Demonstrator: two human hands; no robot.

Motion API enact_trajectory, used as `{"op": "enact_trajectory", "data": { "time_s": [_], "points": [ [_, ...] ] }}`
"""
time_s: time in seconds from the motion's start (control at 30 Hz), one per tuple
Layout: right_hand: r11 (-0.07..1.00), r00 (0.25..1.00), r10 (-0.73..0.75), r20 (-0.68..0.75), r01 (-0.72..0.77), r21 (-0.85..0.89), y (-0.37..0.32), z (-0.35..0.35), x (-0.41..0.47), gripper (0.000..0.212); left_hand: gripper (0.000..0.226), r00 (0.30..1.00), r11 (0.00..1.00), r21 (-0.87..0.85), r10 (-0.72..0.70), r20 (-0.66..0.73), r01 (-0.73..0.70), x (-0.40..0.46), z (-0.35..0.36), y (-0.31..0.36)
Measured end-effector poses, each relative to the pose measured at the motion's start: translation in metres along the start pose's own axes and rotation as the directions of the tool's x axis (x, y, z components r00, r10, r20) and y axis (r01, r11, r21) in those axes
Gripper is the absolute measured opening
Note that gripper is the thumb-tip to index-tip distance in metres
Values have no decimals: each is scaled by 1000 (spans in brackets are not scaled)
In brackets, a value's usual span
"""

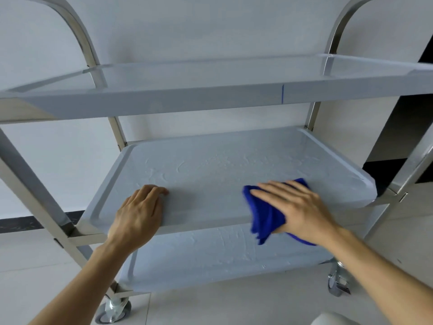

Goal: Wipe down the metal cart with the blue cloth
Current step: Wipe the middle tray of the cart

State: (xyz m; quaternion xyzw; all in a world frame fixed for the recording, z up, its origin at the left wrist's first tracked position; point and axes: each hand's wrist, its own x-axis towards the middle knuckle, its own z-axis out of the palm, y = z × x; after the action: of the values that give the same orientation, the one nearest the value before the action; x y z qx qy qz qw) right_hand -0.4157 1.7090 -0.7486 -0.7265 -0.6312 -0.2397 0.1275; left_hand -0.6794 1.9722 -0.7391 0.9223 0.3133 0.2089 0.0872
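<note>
Right hand grip: right hand (297, 208) lies flat, fingers spread, palm pressing the blue cloth (264, 214) down; no pinch, the cloth is pinned under the palm.
Left hand grip: left hand (138, 214) curls over the front rim of the middle shelf (210, 170), fingertips on the shelf surface, thumb side hidden below the edge; whether it squeezes the rim, cannot tell.
Cloth position: bunched at the right front of the middle shelf, part of it hanging over the front edge.
Cart: metal cart (30, 174) with three tiers; top shelf (187, 95) above the hands, bottom shelf (210, 256) below.
Shelf surface: pale film with wrinkles and bubbles over the middle and bottom tiers.
Wheels: caster (114, 310) at front left, caster (338, 281) at right, both on the tiled floor (210, 308).
Backdrop: plain white wall (187, 24) behind the cart.
</note>
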Motion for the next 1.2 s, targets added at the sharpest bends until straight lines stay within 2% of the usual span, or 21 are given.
{"op": "enact_trajectory", "data": {
  "time_s": [0.1,0.17,0.33,0.5,0.6,0.7,0.9,1.0,1.1,1.2],
  "points": [
    [993,989,109,100,-104,-47,28,-13,-20,98,32,1000,999,27,-24,-4,24,2,3,6],
    [990,986,129,103,-121,-73,22,-10,-18,97,32,1000,998,58,-29,-10,29,3,5,11],
    [997,997,72,27,-71,-39,-42,8,20,94,33,1000,998,64,-26,-7,26,3,5,12],
    [999,994,13,109,-16,34,-98,29,56,95,35,1000,998,64,-21,12,21,1,0,11],
    [998,997,-58,47,57,23,-72,21,47,94,35,1000,1000,26,-13,16,13,-2,-4,6],
    [999,997,-41,65,41,5,-23,6,20,97,37,1000,1000,22,7,19,-8,-2,-6,6],
    [981,929,173,328,-190,20,61,-27,-27,96,32,999,999,39,-23,35,22,1,-7,10],
    [969,904,198,378,-238,61,72,-32,-30,93,26,998,996,80,-40,39,37,9,-7,22],
    [971,885,205,418,-239,30,69,-30,-27,92,22,999,999,17,35,31,-35,13,2,50],
    [967,818,206,537,-253,15,69,-36,-21,98,26,990,988,-82,132,43,-128,20,23,90]
  ]
}}
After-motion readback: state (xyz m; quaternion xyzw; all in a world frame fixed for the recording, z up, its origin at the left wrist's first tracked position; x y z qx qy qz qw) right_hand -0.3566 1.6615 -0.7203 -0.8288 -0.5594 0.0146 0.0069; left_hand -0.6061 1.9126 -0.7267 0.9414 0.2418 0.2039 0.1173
